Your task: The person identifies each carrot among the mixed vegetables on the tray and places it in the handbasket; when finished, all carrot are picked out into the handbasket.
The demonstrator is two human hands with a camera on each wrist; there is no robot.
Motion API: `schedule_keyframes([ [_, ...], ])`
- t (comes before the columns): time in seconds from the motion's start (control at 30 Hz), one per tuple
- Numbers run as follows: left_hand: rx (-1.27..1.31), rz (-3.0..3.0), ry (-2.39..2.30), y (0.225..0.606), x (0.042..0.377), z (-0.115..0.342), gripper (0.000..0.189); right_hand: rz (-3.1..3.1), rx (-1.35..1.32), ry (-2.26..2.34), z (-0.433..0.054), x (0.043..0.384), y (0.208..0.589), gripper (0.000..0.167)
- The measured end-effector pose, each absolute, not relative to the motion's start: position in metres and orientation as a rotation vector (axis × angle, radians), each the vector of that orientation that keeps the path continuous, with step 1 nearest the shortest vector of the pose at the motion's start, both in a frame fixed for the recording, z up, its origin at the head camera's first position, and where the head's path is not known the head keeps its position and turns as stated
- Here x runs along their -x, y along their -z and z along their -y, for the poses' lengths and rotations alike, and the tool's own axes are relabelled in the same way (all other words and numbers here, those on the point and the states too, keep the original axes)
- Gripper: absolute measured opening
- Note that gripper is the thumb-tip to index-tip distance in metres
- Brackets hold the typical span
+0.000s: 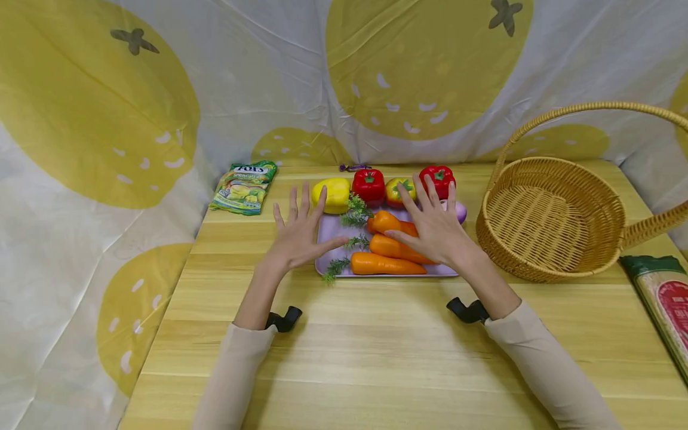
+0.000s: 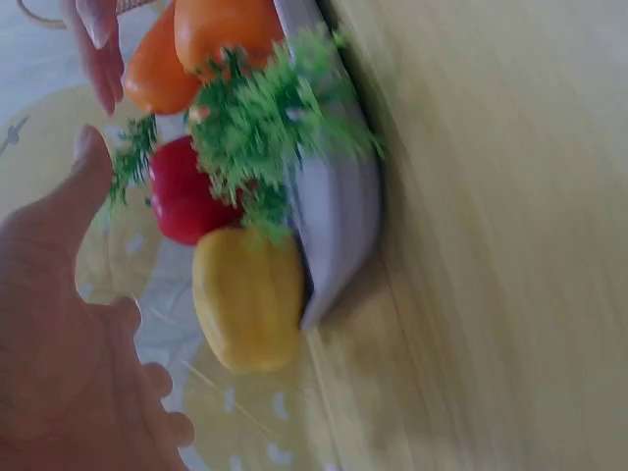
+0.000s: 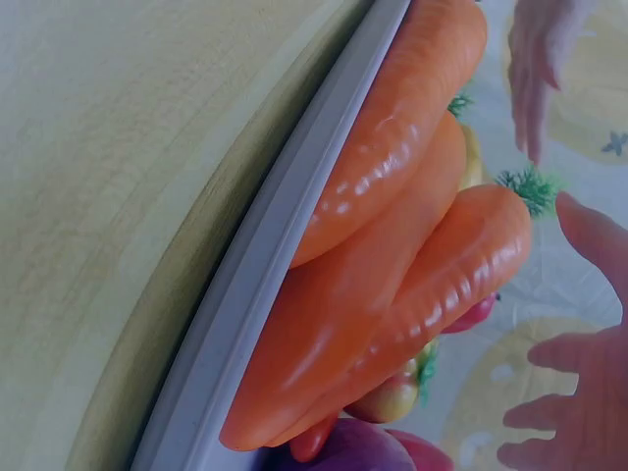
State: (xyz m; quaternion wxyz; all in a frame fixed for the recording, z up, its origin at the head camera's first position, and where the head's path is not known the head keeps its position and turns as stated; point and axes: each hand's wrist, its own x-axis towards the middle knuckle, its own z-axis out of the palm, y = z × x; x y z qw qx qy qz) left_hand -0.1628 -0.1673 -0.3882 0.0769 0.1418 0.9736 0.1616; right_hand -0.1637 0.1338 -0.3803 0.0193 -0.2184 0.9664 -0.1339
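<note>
Sleeves (image 1: 231, 370) lead to left hand (image 1: 295, 239) and right hand (image 1: 438, 232), fingers spread apart; yellow pepper (image 1: 338, 195) lies near left fingertips, carrots (image 1: 384, 263) by right thumb.

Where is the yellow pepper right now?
In the head view, the yellow pepper is at the far left corner of the lilac tray, immediately left of a red pepper.

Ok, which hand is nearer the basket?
Right. The right hand is spread above the right part of the tray, just left of the basket; the left hand is at the tray's left end, farther from it.
</note>
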Motion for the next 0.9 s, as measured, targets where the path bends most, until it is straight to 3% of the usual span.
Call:
schedule_keyframes([
  [0.4,-0.438,-2.656,-0.617,0.403,0.156,0.210,0.125,-2.948,0.754,0.538,-0.135,0.162,0.379,0.093],
  [0.9,-0.409,-2.505,-0.573,0.411,0.162,0.209,0.129,-2.808,0.879,0.798,-0.127,0.157,0.379,0.093],
])
